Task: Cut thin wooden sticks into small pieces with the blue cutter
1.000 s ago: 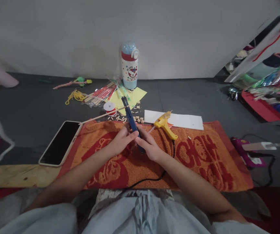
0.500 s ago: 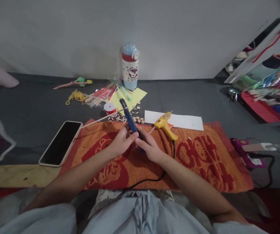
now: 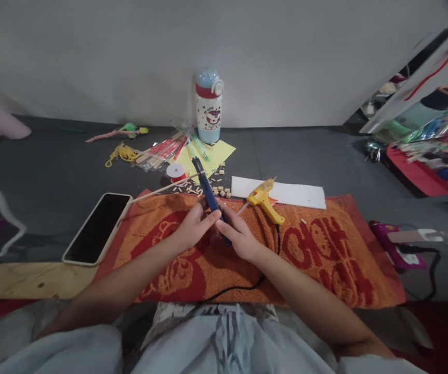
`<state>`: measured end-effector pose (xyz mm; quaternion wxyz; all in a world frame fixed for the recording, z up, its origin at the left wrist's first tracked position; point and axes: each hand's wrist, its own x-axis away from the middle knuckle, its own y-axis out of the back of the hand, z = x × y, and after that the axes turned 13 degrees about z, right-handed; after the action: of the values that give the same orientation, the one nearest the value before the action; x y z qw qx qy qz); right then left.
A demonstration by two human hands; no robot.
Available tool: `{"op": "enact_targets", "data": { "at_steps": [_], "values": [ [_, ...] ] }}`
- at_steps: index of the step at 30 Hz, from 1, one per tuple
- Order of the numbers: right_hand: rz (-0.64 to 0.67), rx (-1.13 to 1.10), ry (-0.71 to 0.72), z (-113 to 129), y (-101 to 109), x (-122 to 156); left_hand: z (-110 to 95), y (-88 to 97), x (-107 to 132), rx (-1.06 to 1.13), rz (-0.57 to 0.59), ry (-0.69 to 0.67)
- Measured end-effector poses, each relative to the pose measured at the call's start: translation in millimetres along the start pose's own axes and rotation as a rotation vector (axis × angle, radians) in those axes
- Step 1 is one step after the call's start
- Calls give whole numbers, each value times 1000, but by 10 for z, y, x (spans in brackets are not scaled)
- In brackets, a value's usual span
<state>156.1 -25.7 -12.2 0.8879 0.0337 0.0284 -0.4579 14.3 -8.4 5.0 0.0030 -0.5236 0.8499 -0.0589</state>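
Both my hands meet over an orange and red towel [image 3: 325,249]. My left hand [image 3: 193,227] and my right hand [image 3: 238,234] are closed on the handles of blue pliers [image 3: 207,188], whose jaws point away from me. A thin wooden stick [image 3: 157,190] runs from the jaws to the left, held across them. Small cut wooden pieces [image 3: 219,188] lie scattered just past the jaws.
A yellow glue gun [image 3: 265,199] with a black cord lies right of my hands, beside a white sheet [image 3: 286,192]. A phone [image 3: 97,227] rests at the left. A bottle [image 3: 208,105], red spool [image 3: 176,172], yellow paper and packets of sticks lie behind. Craft supplies crowd the right edge.
The pliers and the stick shifted very slightly; both hands keep the same grip in the same place.
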Motion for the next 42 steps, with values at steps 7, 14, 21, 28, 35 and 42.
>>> {"op": "enact_targets", "data": {
  "at_steps": [7, 14, 21, 28, 35, 42],
  "values": [
    [15, -51, -43, -32, 8, -14, -24, 0, -10, 41, 32, 46],
    [72, -72, -75, 11, 59, -1, -29, 7, 8, 113, 61, 97],
    [97, -110, -51, 67, 84, 30, 48, 94, 27, 163, 65, 129],
    [34, -119, -69, 45, 96, 30, -65, 95, 6, -102, 72, -1],
    [7, 46, -59, 78, 188, 66, -195, 315, 59, -993, -189, -202],
    [14, 206, -47, 121, 218, 93, -160, 319, 77, -1082, -223, -284]
  ]
}}
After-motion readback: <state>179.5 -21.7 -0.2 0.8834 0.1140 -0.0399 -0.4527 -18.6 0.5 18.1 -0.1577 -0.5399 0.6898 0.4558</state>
